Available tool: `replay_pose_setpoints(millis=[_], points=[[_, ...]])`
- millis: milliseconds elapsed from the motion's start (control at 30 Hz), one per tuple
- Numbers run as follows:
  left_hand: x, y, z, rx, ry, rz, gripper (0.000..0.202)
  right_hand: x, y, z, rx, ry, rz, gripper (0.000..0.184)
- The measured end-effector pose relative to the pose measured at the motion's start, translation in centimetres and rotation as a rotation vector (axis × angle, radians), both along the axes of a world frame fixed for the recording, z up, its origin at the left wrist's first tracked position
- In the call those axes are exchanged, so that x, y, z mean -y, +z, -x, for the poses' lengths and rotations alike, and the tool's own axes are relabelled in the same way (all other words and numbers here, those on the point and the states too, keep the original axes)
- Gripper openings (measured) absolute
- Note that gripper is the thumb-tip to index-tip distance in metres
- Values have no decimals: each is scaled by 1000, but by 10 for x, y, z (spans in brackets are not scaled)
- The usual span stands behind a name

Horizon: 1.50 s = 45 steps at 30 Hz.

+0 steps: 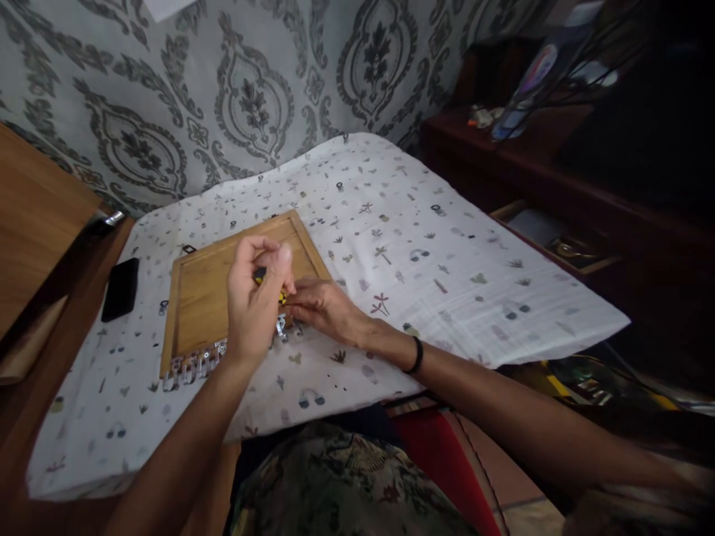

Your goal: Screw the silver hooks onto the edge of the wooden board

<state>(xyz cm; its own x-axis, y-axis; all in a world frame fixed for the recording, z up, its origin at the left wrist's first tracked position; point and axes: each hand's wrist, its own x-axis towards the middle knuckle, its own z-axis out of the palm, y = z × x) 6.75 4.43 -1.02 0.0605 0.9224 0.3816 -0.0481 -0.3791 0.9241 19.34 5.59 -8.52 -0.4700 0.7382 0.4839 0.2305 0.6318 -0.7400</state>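
Note:
A framed wooden board (204,298) lies on the patterned white cloth, with several shiny metal hooks (193,368) along its near edge. My left hand (254,298) is closed over the board around a yellow-and-black handle, which looks like a screwdriver (282,298); its tip is hidden. Close beside it, my right hand (324,307) pinches at the board's near right edge. What sits between those fingertips is too small to make out. Just below the fingers, another metal hook (281,328) shows at the edge.
A black phone (121,289) lies on the white cloth (447,298) at the left. On the right stand a dark red desk (480,149) with a bottle (536,82) on it and an open drawer (558,238). A patterned curtain (251,89) hangs behind.

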Motion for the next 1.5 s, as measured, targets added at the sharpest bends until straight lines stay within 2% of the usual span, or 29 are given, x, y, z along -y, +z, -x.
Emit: replay_pose_setpoints(millis=[100,200,333,467,567,733,800,900,1033,1133,1300,1500], points=[[11,-2,-6,25,86,-8,26,-2,0,-5,64,24,-56,20],[10,-1,-13,74,126,-7,33,-5,-1,-15,187,27,-80,12],[0,3,-18,137,103,19,41,-4,-4,-26,337,-7,-114,10],[-4,6,-19,126,57,48,44,-2,-8,-27,349,-5,-112,15],[-6,10,-15,117,-71,74,44,-3,-9,-26,354,1,-120,19],[-14,17,1,31,-437,214,36,-4,-9,-27,364,6,-140,16],[-17,18,6,25,-476,218,35,-4,-9,-26,372,-2,-139,13],[-17,14,8,33,-387,140,37,-4,-9,-25,365,3,-118,14],[-7,6,0,-29,-48,-7,40,-4,-11,-24,354,-1,-113,15],[4,4,-9,42,81,-33,36,-5,-12,-24,361,-13,-127,16],[5,3,-21,189,123,-23,42,-4,-13,-25,337,-10,-133,17],[-4,3,-22,149,32,-2,48,-3,-12,-25,334,-7,-132,16]])
